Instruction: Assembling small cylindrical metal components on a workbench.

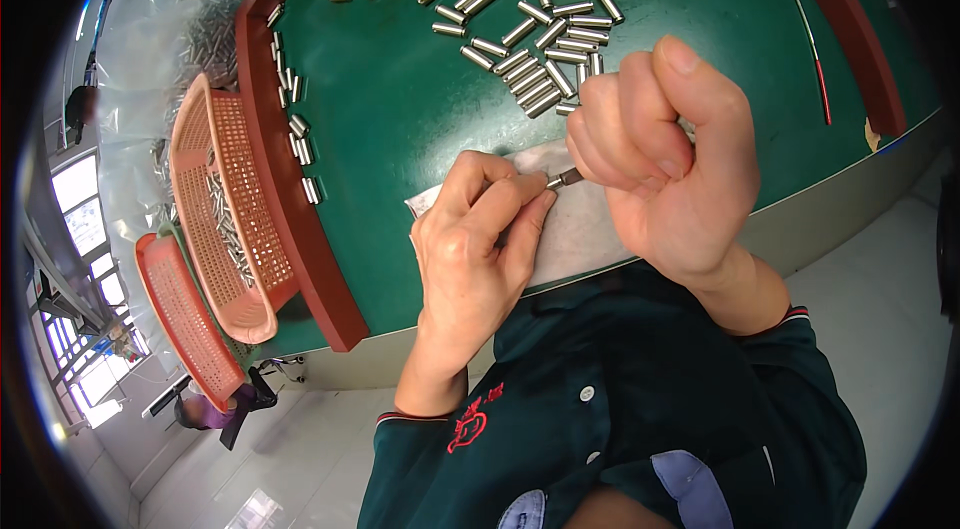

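Near the front edge of the green tabletop [390,109], my left hand [470,239] pinches a small shiny metal cylinder [555,183] between thumb and fingers. Only the cylinder's right end shows. My right hand [680,159] is closed in a fist around a tool with a dark, narrow metal tip [572,175]. That tip meets the cylinder's end, and the rest of the tool is hidden in the fist, so its kind does not show. Under both hands lies a pale, stained cloth [585,239]. Beyond them spread many loose metal cylinders [520,74].
Dark red rails [320,279] border the table; several cylinders [300,139] line the left one. Outside it are a pink basket [262,229] holding metal pieces, a red basket [190,319] and clear bags [205,44]. A thin red-handled tool [822,89] lies at right.
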`<state>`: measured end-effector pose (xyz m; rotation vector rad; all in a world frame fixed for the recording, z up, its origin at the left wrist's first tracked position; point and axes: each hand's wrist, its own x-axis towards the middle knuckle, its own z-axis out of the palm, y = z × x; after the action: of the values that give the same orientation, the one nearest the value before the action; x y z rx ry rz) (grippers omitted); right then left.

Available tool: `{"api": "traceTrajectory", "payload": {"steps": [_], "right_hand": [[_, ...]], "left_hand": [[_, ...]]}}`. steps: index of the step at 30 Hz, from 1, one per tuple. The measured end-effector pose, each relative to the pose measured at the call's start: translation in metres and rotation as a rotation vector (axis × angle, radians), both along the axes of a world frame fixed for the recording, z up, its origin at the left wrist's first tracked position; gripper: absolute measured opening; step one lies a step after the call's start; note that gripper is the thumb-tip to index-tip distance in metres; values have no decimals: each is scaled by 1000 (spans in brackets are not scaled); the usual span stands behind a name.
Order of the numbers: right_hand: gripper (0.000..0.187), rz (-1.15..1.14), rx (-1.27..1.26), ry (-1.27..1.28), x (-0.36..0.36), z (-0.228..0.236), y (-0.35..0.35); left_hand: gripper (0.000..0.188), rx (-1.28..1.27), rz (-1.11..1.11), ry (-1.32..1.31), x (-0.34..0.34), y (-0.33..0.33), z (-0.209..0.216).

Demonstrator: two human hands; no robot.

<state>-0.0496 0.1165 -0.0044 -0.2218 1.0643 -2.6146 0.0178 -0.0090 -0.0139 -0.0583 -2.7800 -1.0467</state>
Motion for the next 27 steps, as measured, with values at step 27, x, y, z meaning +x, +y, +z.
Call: {"api": "traceTrajectory", "payload": {"steps": [27], "right_hand": [[40, -38, 256, 169, 1, -6, -7]], "left_hand": [[9, 88, -69, 27, -2, -5, -5]]}}
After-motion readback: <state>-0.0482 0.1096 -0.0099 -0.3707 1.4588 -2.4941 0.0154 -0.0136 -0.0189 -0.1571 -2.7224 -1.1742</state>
